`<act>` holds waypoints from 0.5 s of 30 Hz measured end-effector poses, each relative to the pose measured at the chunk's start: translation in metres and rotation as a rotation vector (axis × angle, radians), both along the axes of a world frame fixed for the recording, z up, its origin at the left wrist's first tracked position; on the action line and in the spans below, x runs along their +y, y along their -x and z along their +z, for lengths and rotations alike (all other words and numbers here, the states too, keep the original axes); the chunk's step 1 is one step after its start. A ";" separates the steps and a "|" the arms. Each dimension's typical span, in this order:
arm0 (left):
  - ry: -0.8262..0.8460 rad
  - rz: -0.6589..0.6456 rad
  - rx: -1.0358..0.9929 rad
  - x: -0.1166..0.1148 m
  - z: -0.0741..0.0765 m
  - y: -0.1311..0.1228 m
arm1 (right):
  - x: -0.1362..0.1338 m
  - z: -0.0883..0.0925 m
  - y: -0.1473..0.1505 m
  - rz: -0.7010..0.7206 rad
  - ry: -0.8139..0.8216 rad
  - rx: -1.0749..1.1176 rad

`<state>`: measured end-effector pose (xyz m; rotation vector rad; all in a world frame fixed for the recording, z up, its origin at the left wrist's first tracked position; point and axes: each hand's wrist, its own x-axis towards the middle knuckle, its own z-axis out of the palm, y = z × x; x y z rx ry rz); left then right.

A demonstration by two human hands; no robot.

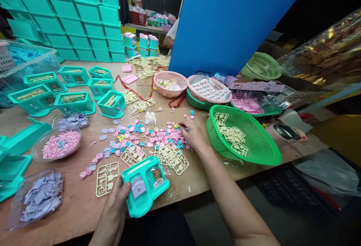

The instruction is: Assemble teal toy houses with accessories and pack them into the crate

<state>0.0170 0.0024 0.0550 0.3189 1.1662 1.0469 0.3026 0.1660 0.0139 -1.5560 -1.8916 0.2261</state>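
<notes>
Left hand [114, 202] grips one teal case [146, 189] at the counter's [79, 197] near edge, thumb by its face; front turned up, likely to keep it in sight; right hand [194, 135] narrow, fingertips at the right side of the pile [163, 137]; cannot tell if a piece is pinched; pile sits mid-counter, probably so both hands reach it; two tubs leftward, round tub [36, 149] of pink sticks [63, 144], square tub [17, 215] of purple pieces [42, 195], seemingly for sorting; seven open boxes [81, 107] grouped behind; one bright green basket [261, 137] rightward, frames [234, 135] inside; two pink baskets [169, 93] farther back; pile pieces too jumbled to count.
</notes>
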 end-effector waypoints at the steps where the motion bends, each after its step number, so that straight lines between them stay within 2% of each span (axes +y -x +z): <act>1: 0.001 -0.001 0.000 -0.001 -0.001 0.000 | 0.004 0.002 0.009 0.058 0.018 -0.027; 3: -0.003 -0.003 0.003 -0.002 -0.002 0.001 | 0.011 0.005 0.026 0.106 0.064 -0.105; 5: -0.019 0.001 0.005 -0.003 -0.003 0.000 | 0.018 0.007 0.039 0.078 0.126 -0.187; 10: -0.034 0.014 0.006 -0.003 -0.001 -0.001 | 0.028 0.018 0.049 0.059 0.293 -0.327; 13: -0.063 0.006 0.029 -0.006 -0.004 0.010 | 0.006 0.025 0.052 0.052 0.193 -0.290; 15: -0.100 0.029 0.051 -0.012 -0.010 0.024 | -0.029 0.024 0.058 0.135 0.058 -0.245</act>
